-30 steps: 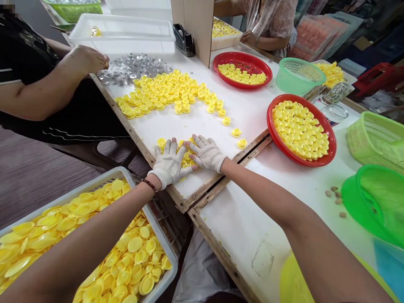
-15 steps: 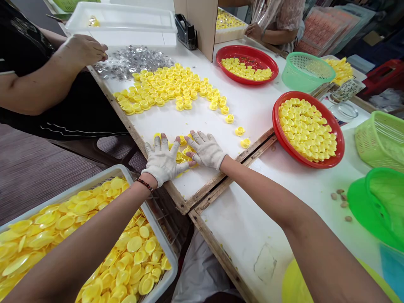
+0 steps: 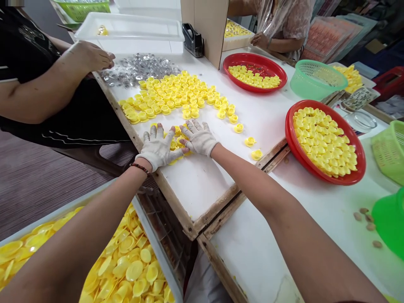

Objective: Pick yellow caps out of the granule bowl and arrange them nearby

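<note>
Both my hands wear white gloves that leave the fingertips bare. My left hand [image 3: 158, 147] lies palm down near the table's left edge with its fingers spread. Beside it my right hand [image 3: 199, 138] is also spread flat, its thumb close to the left thumb. Beneath and between them is a cluster of small yellow plastic hat-shaped pieces [image 3: 174, 145], partly hidden by the gloves. Just beyond my fingers a larger group of the same yellow pieces [image 3: 170, 94] covers the white table [image 3: 202, 185]. A few strays trail off toward the right.
Clear, shiny pieces [image 3: 143, 69] lie by a co-worker's hand [image 3: 91, 57] at the left. Red trays [image 3: 358, 168] of yellow pieces and a green basket [image 3: 318, 80] stand right. A crate [image 3: 142, 223] full of yellow pieces is at lower left. Wooden strips [image 3: 221, 202] edge the tables.
My spread hands have slid farther up the table, bringing the small cluster nearer the larger yellow group. The view has shifted slightly.
</note>
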Action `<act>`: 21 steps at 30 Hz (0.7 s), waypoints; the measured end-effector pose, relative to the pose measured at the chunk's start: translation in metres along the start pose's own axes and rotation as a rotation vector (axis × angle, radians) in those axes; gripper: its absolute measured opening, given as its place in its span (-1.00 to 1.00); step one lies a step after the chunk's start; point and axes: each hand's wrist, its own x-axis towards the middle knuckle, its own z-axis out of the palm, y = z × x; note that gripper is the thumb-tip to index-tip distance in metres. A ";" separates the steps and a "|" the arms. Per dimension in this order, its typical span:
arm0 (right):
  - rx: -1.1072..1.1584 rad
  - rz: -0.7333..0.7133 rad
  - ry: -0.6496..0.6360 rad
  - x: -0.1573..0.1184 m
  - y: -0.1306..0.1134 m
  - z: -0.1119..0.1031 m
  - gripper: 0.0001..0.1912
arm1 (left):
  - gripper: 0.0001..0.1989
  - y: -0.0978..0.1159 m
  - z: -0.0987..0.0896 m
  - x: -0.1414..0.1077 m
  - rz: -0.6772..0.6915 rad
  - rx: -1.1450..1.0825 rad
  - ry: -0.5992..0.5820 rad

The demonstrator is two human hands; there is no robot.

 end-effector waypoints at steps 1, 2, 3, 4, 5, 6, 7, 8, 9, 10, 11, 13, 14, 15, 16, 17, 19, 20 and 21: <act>-0.007 -0.003 0.013 0.009 0.001 0.000 -0.29 | -0.06 -0.006 0.000 0.008 0.003 0.000 0.000; -0.013 -0.006 0.023 0.019 0.002 0.001 -0.29 | -0.07 -0.012 0.000 0.015 0.005 0.000 -0.002; -0.018 -0.011 0.030 0.028 0.003 0.002 -0.28 | -0.08 -0.017 -0.001 0.021 0.005 -0.001 -0.005; -0.021 -0.017 0.033 0.036 0.005 0.002 -0.28 | -0.08 -0.022 -0.001 0.027 0.002 -0.002 -0.009; -0.021 -0.020 0.036 0.044 0.006 0.003 -0.27 | -0.09 -0.026 -0.001 0.032 -0.001 -0.004 -0.008; -0.017 -0.022 0.038 0.051 0.007 0.004 -0.27 | -0.09 -0.030 -0.002 0.036 -0.003 -0.008 -0.004; -0.011 -0.022 0.042 0.057 0.008 0.005 -0.27 | -0.10 -0.032 -0.002 0.039 -0.003 -0.015 0.003; 0.003 -0.022 0.042 0.063 0.008 0.005 -0.28 | -0.10 -0.034 -0.003 0.041 -0.002 -0.022 0.013; 0.021 -0.021 0.039 0.067 0.009 0.005 -0.28 | -0.11 -0.035 -0.003 0.043 -0.001 -0.031 0.024; 0.041 -0.020 0.033 0.071 0.009 0.004 -0.29 | -0.12 -0.035 -0.003 0.043 -0.001 -0.039 0.036; 0.060 -0.018 0.025 0.073 0.009 0.003 -0.29 | -0.13 -0.035 -0.002 0.044 -0.002 -0.044 0.052; 0.093 -0.010 0.016 0.074 0.009 -0.005 -0.28 | -0.16 -0.035 -0.002 0.043 -0.002 -0.051 0.096; 0.107 -0.001 0.020 0.071 0.009 -0.011 -0.27 | -0.17 -0.035 -0.001 0.043 -0.002 -0.057 0.121; 0.123 0.013 0.034 0.066 0.010 -0.019 -0.27 | -0.19 -0.034 -0.002 0.043 -0.003 -0.066 0.148; 0.144 0.031 0.052 0.058 0.011 -0.028 -0.28 | -0.21 -0.034 -0.003 0.043 -0.005 -0.078 0.173; 0.167 0.053 0.077 0.046 0.014 -0.038 -0.29 | -0.23 -0.033 -0.006 0.041 -0.011 -0.091 0.194; 0.206 0.104 0.127 0.010 0.023 -0.062 -0.33 | -0.25 -0.029 -0.015 0.036 -0.026 -0.101 0.213; 0.219 0.125 0.143 -0.015 0.030 -0.074 -0.34 | -0.27 -0.025 -0.022 0.031 -0.005 -0.095 0.197; 0.227 0.143 0.154 -0.045 0.037 -0.086 -0.35 | -0.29 -0.020 -0.030 0.025 0.041 -0.085 0.166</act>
